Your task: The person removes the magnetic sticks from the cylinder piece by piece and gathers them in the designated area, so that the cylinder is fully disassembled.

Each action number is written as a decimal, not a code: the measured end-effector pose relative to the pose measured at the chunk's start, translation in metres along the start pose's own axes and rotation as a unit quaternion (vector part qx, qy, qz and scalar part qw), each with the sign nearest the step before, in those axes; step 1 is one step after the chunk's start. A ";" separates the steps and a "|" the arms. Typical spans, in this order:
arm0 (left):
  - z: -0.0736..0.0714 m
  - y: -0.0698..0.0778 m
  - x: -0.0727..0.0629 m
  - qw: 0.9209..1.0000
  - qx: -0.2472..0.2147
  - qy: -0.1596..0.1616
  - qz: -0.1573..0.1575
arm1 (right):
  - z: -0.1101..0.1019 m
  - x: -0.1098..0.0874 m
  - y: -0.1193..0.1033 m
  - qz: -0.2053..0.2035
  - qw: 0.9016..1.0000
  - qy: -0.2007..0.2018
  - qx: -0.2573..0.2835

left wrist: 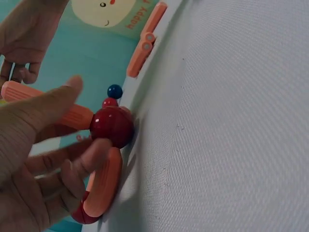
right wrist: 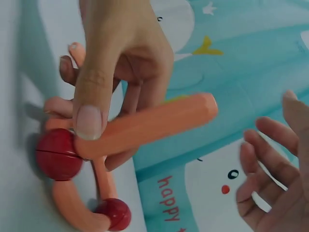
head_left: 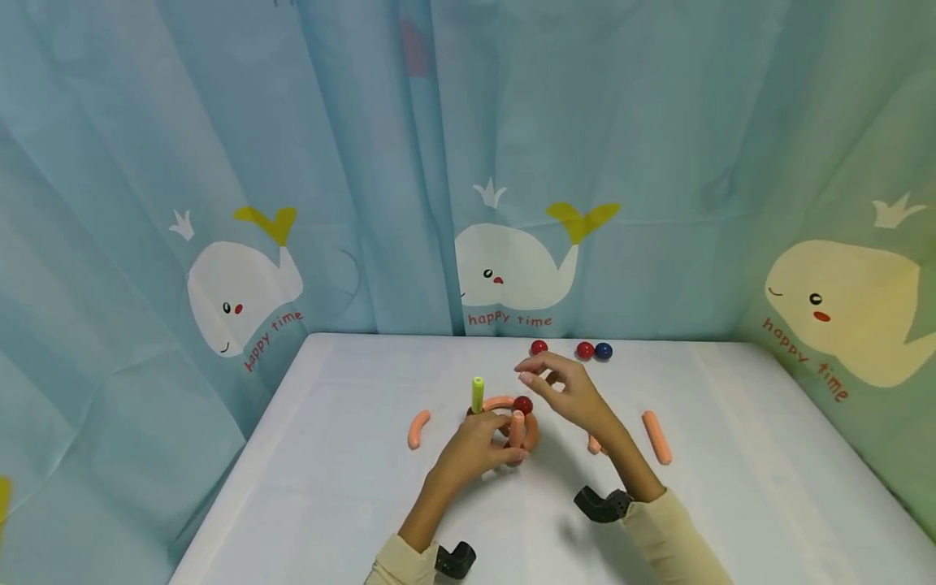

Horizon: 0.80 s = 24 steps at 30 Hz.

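Note:
A ring of curved orange sticks (head_left: 531, 432) joined by red balls (left wrist: 112, 126) sits on the white table. One straight orange stick (right wrist: 154, 123) rises from a red ball (right wrist: 59, 154) at the ring's near side; a lime-green stick (head_left: 478, 395) stands at its left. My left hand (head_left: 475, 445) has its thumb and fingers around the lower end of the orange stick, close to the ball. My right hand (head_left: 570, 394) hovers beyond and right of the ring, fingers loosely bent, holding nothing. Another red ball (head_left: 522, 405) sits on the ring's far side.
Two red balls (head_left: 585, 351) and a blue ball (head_left: 603, 352) lie along the back edge. A curved orange stick (head_left: 418, 429) lies left of the ring, a straight orange stick (head_left: 656, 437) at right. Beyond the table hangs a blue whale-print curtain (head_left: 658, 162).

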<state>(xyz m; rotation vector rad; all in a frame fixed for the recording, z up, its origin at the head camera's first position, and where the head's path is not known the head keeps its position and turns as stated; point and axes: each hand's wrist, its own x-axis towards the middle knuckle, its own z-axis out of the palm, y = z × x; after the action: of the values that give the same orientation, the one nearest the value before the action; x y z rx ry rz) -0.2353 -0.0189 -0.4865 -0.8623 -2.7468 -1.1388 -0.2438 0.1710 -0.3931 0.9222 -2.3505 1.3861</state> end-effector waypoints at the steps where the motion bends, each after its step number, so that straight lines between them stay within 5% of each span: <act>1: 0.000 -0.001 0.000 1.000 0.005 -0.005 -0.008 | 0.002 -0.003 -0.002 -0.012 1.000 -0.017 -0.012; 4: 0.001 -0.002 -0.001 0.999 0.018 -0.020 -0.030 | 0.008 -0.011 -0.003 -0.028 0.997 -0.060 -0.028; 9: 0.004 -0.002 -0.003 0.997 0.040 -0.031 -0.054 | 0.021 -0.026 0.027 -0.018 0.995 -0.096 -0.036; 16: 0.008 -0.004 -0.004 0.996 0.053 -0.023 -0.064 | 0.030 -0.045 0.050 -0.040 0.994 -0.091 -0.035; 24: 0.011 -0.005 -0.005 0.996 0.063 -0.004 -0.063 | 0.032 -0.054 0.056 -0.014 0.996 -0.084 -0.038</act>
<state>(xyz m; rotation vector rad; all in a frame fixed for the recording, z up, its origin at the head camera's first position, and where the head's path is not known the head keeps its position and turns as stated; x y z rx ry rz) -0.2320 -0.0168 -0.4984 -0.6892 -2.8798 -0.9676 -0.2352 0.1840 -0.4753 1.0829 -2.4828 1.2440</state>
